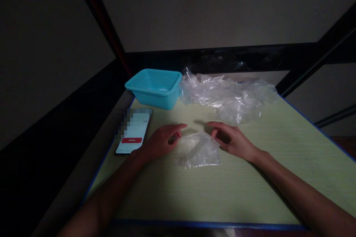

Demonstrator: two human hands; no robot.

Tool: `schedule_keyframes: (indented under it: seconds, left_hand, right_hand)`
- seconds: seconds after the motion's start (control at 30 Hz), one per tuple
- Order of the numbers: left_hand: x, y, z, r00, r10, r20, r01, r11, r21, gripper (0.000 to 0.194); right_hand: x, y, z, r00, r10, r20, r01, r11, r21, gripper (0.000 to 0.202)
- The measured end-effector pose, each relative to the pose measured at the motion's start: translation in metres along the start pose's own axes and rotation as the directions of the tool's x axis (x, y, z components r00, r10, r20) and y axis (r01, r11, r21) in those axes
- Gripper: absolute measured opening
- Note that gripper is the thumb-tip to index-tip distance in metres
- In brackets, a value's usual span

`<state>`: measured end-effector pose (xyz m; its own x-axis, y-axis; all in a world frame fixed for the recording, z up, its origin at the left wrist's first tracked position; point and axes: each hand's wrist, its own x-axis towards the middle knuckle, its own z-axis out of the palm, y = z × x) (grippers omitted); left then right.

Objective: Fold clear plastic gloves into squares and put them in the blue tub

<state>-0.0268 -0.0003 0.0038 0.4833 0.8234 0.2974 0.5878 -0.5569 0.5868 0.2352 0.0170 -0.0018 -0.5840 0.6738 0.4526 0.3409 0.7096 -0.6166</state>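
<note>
Head view: a small clear bag (198, 150) lies flat at frame centre on the table (250, 192), long axis left-right. Left hand (160, 141) and right hand (233, 139) pinch its upper corners with narrow fingers. Bare table below; blue tub (153, 87) and plastic heap (228, 94) lie above.

Both forearms bare, no sleeves; left hand (160, 143), right hand (233, 141) ungloved.

Head-worn camera, looking forward and down, close over a pale green table (250, 192), dark wall beyond, single view
</note>
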Motion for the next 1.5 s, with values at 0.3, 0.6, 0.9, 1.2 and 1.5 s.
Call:
schedule_keyframes:
  seconds: [0.3,0.6,0.9,1.2,1.5]
  left_hand:
    - [0.003,0.005,-0.003,0.977,0.212,0.015,-0.212,0.976,0.037,0.016]
    - [0.000,0.010,-0.008,0.963,0.262,0.056,-0.264,0.964,0.028,0.018]
    - [-0.002,0.020,-0.006,0.943,0.332,-0.014,-0.332,0.943,-0.006,0.008]
    - [-0.003,0.046,0.030,0.866,0.499,0.038,-0.493,0.838,0.233,0.016]
    - [0.000,0.035,0.025,0.922,0.387,-0.011,-0.370,0.888,0.272,0.018]
  right_hand:
    - [0.004,-0.007,-0.015,0.957,-0.189,0.218,0.227,0.960,-0.165,0.024]
    - [0.003,-0.008,-0.019,0.944,-0.171,0.281,0.236,0.947,-0.218,0.029]
    - [0.002,-0.017,-0.024,0.946,-0.160,0.282,0.258,0.898,-0.357,0.031]
    - [-0.008,-0.010,-0.009,0.922,0.012,0.386,0.160,0.898,-0.409,0.066]
    - [-0.016,-0.007,-0.006,0.897,0.068,0.438,0.150,0.883,-0.445,0.083]
